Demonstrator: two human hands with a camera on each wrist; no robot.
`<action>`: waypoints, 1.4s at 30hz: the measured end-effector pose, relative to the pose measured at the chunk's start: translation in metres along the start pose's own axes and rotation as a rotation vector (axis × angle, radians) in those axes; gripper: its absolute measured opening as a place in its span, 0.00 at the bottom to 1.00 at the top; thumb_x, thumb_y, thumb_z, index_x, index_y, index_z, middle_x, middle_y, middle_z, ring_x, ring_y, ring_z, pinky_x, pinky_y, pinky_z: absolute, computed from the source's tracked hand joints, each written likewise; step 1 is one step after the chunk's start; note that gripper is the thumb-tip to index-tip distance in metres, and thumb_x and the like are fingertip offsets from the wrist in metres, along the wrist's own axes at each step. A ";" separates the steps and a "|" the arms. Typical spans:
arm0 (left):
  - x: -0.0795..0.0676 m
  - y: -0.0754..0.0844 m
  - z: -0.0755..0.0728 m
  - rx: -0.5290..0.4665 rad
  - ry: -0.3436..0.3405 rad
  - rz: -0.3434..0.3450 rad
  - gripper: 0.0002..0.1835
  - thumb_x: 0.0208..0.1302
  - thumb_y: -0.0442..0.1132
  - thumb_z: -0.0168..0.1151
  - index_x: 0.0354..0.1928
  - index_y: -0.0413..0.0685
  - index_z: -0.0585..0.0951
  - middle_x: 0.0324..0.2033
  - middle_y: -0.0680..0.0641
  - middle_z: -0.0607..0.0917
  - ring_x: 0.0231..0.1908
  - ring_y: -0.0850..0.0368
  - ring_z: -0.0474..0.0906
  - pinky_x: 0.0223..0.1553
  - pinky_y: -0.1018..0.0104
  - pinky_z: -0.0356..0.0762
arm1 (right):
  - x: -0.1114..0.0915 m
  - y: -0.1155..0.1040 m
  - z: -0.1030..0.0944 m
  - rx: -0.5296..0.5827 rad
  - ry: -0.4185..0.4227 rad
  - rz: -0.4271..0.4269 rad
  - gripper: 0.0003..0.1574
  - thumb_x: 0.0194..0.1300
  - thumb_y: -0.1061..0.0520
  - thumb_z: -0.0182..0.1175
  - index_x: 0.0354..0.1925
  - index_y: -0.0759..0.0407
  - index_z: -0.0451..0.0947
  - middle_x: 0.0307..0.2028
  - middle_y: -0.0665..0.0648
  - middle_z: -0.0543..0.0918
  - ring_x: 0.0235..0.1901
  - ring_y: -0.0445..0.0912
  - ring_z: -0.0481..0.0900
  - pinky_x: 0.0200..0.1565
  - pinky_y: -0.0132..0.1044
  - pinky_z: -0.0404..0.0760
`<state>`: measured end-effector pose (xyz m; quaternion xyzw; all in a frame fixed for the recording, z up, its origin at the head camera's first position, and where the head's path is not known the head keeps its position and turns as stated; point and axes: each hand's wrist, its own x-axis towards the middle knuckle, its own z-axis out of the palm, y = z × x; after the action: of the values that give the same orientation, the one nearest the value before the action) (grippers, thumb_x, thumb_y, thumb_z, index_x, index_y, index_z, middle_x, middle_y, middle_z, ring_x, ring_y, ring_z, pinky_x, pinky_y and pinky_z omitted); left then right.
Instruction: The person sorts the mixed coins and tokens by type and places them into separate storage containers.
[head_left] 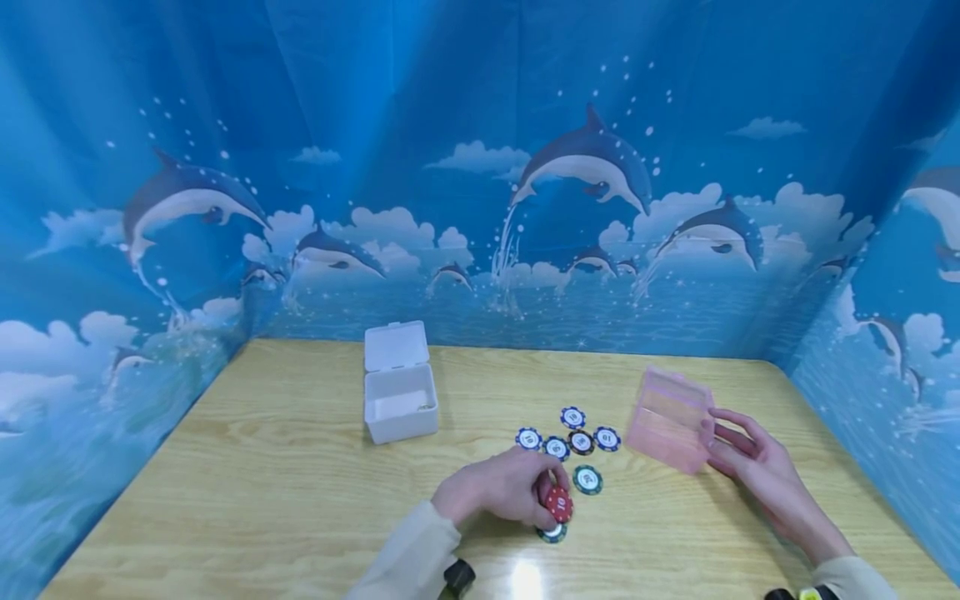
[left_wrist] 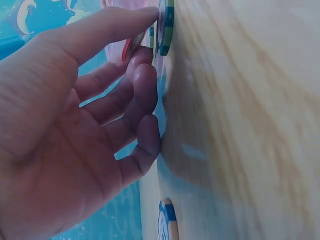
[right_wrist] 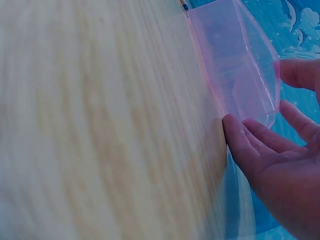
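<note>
My left hand pinches a red poker chip just above a green poker chip near the front of the table. In the left wrist view, the thumb reaches to the edge of the green chip, and the red chip shows edge-on by the fingers. Another green chip lies to the right. At the right, my right hand holds the side of a translucent pink plastic box. Its fingertips touch the pink box around one end in the right wrist view.
Beyond the left hand lie several chips, including a blue one and a black one. A white box with its lid raised stands farther back to the left. Behind the wooden table hangs a blue dolphin curtain.
</note>
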<state>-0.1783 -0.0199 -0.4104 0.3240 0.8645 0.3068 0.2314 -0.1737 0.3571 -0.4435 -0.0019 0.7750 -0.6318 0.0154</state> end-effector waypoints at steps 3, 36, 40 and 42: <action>0.001 -0.001 -0.001 -0.043 0.017 0.002 0.22 0.52 0.37 0.79 0.48 0.56 0.82 0.32 0.60 0.80 0.31 0.68 0.75 0.34 0.77 0.77 | 0.000 0.001 0.000 0.010 -0.010 -0.013 0.28 0.75 0.59 0.59 0.69 0.48 0.66 0.49 0.28 0.79 0.49 0.25 0.80 0.47 0.26 0.85; 0.074 0.034 0.008 -0.367 0.370 -0.009 0.21 0.58 0.41 0.77 0.52 0.58 0.80 0.32 0.58 0.80 0.27 0.66 0.78 0.30 0.74 0.78 | -0.002 0.008 -0.002 0.280 -0.261 -0.155 0.33 0.73 0.75 0.49 0.67 0.47 0.69 0.60 0.40 0.81 0.58 0.32 0.80 0.55 0.31 0.85; 0.082 0.042 0.012 -0.389 0.401 -0.022 0.21 0.58 0.41 0.77 0.51 0.59 0.79 0.32 0.59 0.80 0.28 0.66 0.77 0.29 0.73 0.78 | -0.001 0.008 -0.004 0.275 -0.263 -0.151 0.34 0.73 0.75 0.49 0.67 0.47 0.68 0.60 0.39 0.81 0.58 0.32 0.80 0.55 0.31 0.85; 0.086 0.045 0.013 -0.411 0.411 -0.029 0.21 0.58 0.40 0.77 0.51 0.60 0.79 0.31 0.59 0.80 0.27 0.65 0.77 0.28 0.73 0.78 | -0.001 0.008 -0.005 0.280 -0.268 -0.156 0.34 0.73 0.75 0.48 0.67 0.47 0.68 0.60 0.40 0.81 0.58 0.32 0.80 0.55 0.31 0.85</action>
<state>-0.2106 0.0728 -0.4068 0.1889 0.8175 0.5314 0.1168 -0.1722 0.3632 -0.4504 -0.1435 0.6683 -0.7266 0.0696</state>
